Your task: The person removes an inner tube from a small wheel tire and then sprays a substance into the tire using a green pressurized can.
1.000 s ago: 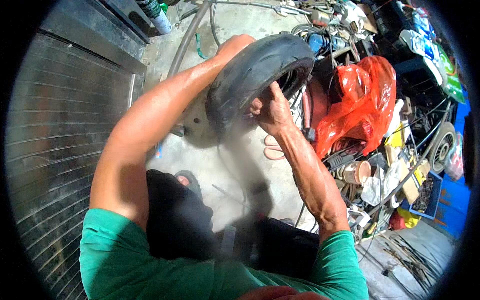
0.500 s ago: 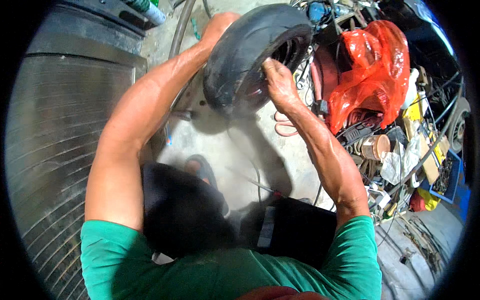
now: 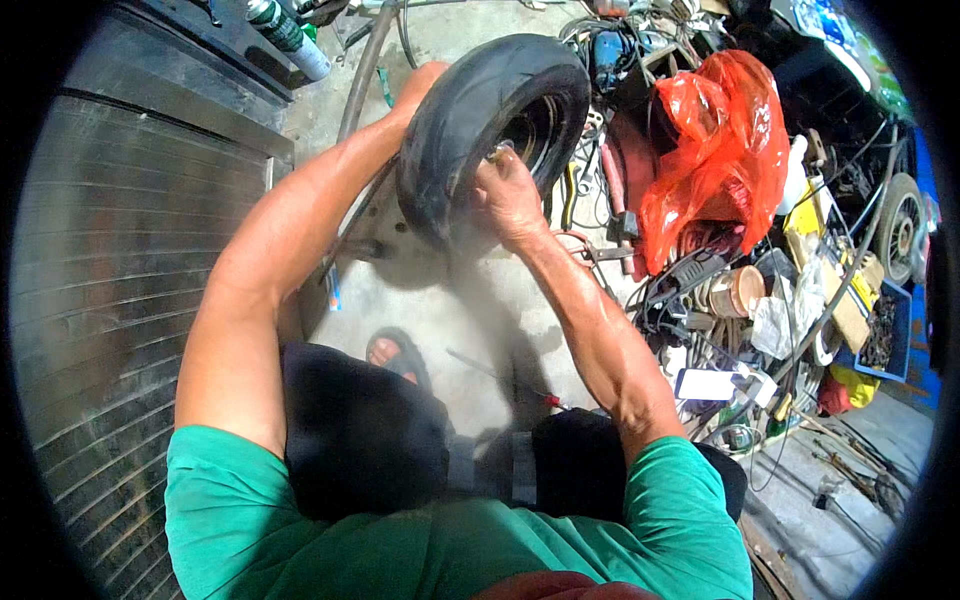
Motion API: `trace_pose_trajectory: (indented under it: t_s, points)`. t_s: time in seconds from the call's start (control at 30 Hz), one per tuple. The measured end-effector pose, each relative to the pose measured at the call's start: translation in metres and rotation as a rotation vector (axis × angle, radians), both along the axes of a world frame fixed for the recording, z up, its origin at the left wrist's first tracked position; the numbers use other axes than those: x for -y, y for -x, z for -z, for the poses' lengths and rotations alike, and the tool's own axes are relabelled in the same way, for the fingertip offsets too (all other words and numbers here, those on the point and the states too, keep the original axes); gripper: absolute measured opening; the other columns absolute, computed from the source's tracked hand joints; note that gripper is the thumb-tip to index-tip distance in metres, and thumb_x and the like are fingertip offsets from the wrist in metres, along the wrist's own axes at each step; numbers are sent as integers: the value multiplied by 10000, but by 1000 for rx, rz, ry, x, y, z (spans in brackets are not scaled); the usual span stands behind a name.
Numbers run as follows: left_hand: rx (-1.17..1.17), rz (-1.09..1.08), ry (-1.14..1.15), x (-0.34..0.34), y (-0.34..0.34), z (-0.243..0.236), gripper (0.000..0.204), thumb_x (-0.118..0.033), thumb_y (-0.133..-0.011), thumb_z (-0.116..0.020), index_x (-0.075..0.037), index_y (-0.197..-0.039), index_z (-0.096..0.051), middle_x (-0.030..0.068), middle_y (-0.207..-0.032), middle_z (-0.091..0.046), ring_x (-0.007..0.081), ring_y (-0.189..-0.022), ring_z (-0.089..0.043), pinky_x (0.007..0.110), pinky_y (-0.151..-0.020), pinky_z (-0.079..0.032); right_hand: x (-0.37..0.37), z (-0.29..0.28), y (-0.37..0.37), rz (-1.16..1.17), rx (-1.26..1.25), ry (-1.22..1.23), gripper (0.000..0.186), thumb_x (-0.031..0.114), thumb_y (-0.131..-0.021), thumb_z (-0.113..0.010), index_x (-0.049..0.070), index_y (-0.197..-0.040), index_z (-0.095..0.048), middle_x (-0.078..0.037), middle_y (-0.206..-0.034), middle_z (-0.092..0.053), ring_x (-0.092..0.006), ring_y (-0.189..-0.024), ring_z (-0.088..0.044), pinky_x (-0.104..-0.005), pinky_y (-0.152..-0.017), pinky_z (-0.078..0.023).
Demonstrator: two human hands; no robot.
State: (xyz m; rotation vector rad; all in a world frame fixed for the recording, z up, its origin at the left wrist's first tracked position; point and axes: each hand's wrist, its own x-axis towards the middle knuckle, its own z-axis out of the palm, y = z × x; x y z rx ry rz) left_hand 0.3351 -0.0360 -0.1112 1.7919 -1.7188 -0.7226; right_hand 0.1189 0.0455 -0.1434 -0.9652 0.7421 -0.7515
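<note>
A thick black motorcycle tyre [image 3: 440,130] is held tilted over the concrete floor, its dark inner opening turned to the right. My left hand [image 3: 420,85] grips its far left side, with the fingers hidden behind the tread. My right hand [image 3: 510,200] is closed at the near inner edge of the opening. Beside those fingertips shows a small shiny, yellowish bit, too small to make out. Below the tyre, a thin screwdriver [image 3: 552,401] with a red handle lies on the floor between my legs.
A ribbed dark metal shutter [image 3: 150,260] rises at the left, with a spray can [image 3: 285,40] near its far end. To the right are a red plastic bag [image 3: 715,150], tools, cables, a white phone-like slab [image 3: 705,384] and a blue crate [image 3: 885,335]. My sandalled foot [image 3: 395,352] stands near the middle.
The tyre has shifted left and slightly nearer, and its opening now shows more. My right hand has moved left and down along with it. My left hand stays behind the tread.
</note>
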Motion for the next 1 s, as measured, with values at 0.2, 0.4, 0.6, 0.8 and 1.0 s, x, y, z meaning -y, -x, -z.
trace_pose_trajectory:
  t_s: [0.2, 0.4, 0.6, 0.8, 1.0]
  points:
    - [51, -14, -203, 17, 6, -42, 354, -314, -902, -667, 30, -930, -745, 189, -869, -753, 208, -758, -673, 414, -712, -526, 2, -50, -8, 208, 63, 6, 285, 197, -980, -630, -30, -1147, -584, -67, -935, -672, -135, -831, -618, -292, -769, -503]
    - [-742, -223, -381, -1, 21, -42, 290, -226, -958, -639, 22, -1078, -731, 73, -872, -735, 153, -716, -649, 363, -649, -539, 27, -38, -11, 334, 352, -294, 143, 161, -973, -587, 41, -1051, -577, -29, -872, -622, -106, -672, -559, -242, -553, -450]
    - [-724, -56, -231, -22, 7, -21, 256, -212, -981, -620, 3, -1087, -710, 39, -900, -740, 116, -773, -631, 294, -700, -536, 37, -40, -16, 308, 459, -356, 107, 164, -1038, -509, 129, -1039, -609, 27, -777, -579, -58, -609, -478, -226, -517, -368]
    - [155, 140, 53, 17, -15, -6, 154, -134, -924, -665, 11, -875, -678, 41, -762, -697, 80, -725, -586, 321, -636, -497, 55, -38, 0, 180, 382, -400, 119, 186, -1051, -515, 92, -1004, -571, 25, -747, -529, -63, -532, -400, -257, -494, -324]
    - [-260, 16, -115, 28, -19, -15, 148, -135, -942, -660, 1, -896, -693, 22, -767, -700, 82, -729, -605, 295, -635, -506, 53, -21, 17, 139, 364, -503, 192, 233, -1035, -595, 59, -1072, -522, 29, -711, -446, -63, -487, -384, -258, -438, -286]
